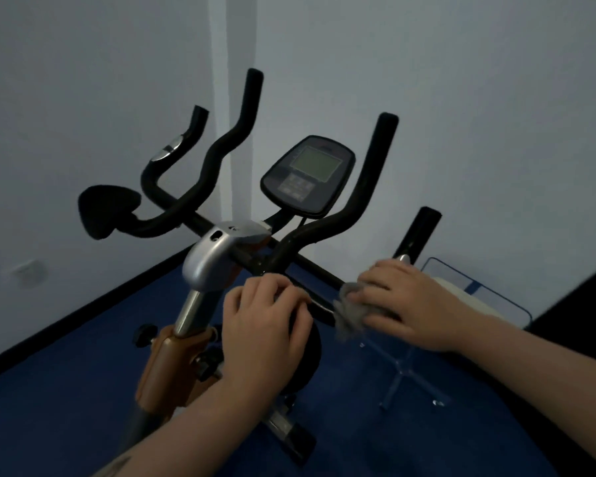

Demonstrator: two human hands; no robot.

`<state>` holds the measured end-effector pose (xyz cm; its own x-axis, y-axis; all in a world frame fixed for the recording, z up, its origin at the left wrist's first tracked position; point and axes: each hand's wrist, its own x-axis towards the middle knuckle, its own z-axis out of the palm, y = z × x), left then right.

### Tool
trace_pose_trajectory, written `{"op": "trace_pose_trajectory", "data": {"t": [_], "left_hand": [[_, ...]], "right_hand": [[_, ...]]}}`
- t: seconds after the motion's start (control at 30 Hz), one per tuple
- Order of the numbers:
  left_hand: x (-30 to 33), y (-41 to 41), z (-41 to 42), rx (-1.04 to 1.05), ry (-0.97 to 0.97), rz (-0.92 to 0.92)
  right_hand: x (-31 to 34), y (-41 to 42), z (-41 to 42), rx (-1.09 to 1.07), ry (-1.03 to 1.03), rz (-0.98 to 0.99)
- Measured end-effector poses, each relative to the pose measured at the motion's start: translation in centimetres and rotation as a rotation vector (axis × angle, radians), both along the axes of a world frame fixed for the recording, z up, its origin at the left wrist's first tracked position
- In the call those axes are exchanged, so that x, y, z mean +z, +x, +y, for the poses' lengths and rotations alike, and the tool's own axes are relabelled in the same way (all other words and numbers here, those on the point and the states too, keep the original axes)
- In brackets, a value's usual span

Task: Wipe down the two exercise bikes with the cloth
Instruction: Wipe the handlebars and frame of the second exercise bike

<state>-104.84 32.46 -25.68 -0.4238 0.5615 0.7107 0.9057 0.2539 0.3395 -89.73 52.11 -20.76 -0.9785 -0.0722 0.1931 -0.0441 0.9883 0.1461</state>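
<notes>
Left hand (265,325) and right hand (406,304) palm-down.
</notes>
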Motion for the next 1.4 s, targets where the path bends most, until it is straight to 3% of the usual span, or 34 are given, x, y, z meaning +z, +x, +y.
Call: {"op": "trace_pose_trajectory", "data": {"t": [0.1,0.17,0.2,0.3,0.37,0.53,0.6,0.63,0.77,0.87,0.97,1.03,1.1,1.2,1.27,1.4], "left_hand": [[0.8,0.0,1.5,0.016,-0.044,0.016],[0.6,-0.1,1.8,0.020,-0.071,0.051],[0.5,-0.1,1.8,0.020,-0.070,0.057],[0.3,-0.2,1.7,-0.003,-0.084,0.076],[0.4,-0.2,1.6,-0.005,-0.120,0.076],[0.8,0.0,1.6,-0.021,-0.199,0.034],[0.9,0.0,1.6,-0.025,-0.213,0.039],[1.0,0.0,1.7,-0.023,-0.216,0.039],[0.9,-0.1,1.7,-0.026,-0.226,0.047],[0.8,0.0,1.6,-0.026,-0.223,0.041],[0.7,0.0,1.7,-0.027,-0.206,0.041],[0.8,0.0,1.7,-0.030,-0.207,0.041],[1.0,0.1,1.6,-0.033,-0.236,0.031],[1.7,0.0,1.7,-0.052,-0.274,-0.047],[2.4,0.0,2.6,-0.149,-0.248,-0.174],[3.1,0.9,5.3,-0.204,-0.285,-0.291]], "right_hand": [[-3.7,-1.9,-3.2,-0.305,-0.194,0.409],[-7.8,-3.1,-5.9,-0.444,-0.189,0.609],[-8.8,-2.9,-6.5,-0.406,-0.129,0.632],[-6.4,-1.0,-2.2,0.021,0.141,0.358],[-3.4,-0.2,1.2,0.149,0.213,0.241],[-5.8,-1.4,-1.2,-0.300,-0.075,0.674],[-8.2,-2.1,-3.7,-0.310,-0.124,0.747],[-8.3,-2.0,-3.7,-0.242,-0.072,0.718],[-2.7,-0.7,2.0,0.088,0.131,0.288],[-0.3,-0.5,4.7,-0.101,0.117,0.389],[-3.3,-1.1,1.4,-0.305,-0.089,0.615],[-6.4,-1.5,-1.7,-0.298,-0.185,0.693],[-7.9,-0.8,-2.9,-0.165,-0.132,0.611],[-5.4,0.4,0.8,0.056,0.028,0.320],[-2.9,0.9,3.6,0.026,0.044,0.277],[-2.3,1.1,3.6,-0.193,-0.042,0.431]]}}
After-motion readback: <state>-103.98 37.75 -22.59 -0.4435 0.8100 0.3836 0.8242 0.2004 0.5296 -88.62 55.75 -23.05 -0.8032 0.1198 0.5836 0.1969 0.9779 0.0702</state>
